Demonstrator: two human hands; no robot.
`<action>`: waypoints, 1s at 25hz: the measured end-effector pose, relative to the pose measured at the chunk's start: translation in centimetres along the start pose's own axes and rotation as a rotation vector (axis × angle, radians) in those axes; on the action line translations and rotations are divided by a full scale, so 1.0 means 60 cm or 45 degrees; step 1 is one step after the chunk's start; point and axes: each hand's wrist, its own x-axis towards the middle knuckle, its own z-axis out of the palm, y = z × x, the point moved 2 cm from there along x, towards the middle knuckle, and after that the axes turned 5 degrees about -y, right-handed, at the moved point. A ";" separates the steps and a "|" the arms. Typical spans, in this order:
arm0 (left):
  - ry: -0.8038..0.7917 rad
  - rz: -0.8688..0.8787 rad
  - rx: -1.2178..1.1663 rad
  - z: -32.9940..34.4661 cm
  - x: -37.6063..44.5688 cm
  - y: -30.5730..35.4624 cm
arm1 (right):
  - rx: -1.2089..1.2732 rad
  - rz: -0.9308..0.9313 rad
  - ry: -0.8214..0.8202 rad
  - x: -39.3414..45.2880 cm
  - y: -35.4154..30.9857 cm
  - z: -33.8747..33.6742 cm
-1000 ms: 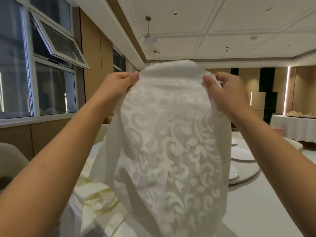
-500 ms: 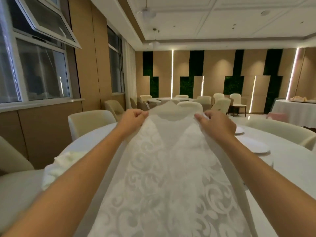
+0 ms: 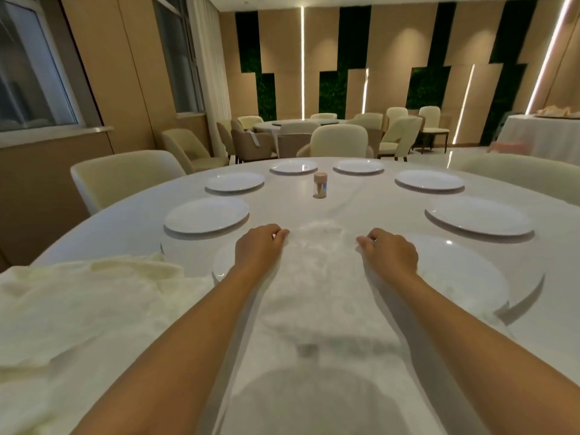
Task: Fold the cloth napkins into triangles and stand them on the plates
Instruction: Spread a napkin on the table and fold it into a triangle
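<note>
Napkin lowered from mid-air onto table, left hand, right hand seemingly pinching far corners

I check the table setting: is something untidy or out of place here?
Yes: a crumpled heap of cream napkins lies loose at the table's left edge. Both hands pinch a white napkin draped across the nearest plates.
</note>
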 end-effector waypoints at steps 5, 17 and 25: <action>-0.020 0.102 -0.005 0.005 -0.028 0.008 | -0.047 -0.100 0.053 -0.024 0.004 0.004; -0.483 0.277 -0.306 -0.034 -0.427 0.040 | 0.366 -0.412 -0.362 -0.378 0.015 -0.051; -0.922 0.352 0.028 -0.078 -0.565 -0.005 | 0.266 -0.593 -0.781 -0.528 0.089 -0.111</action>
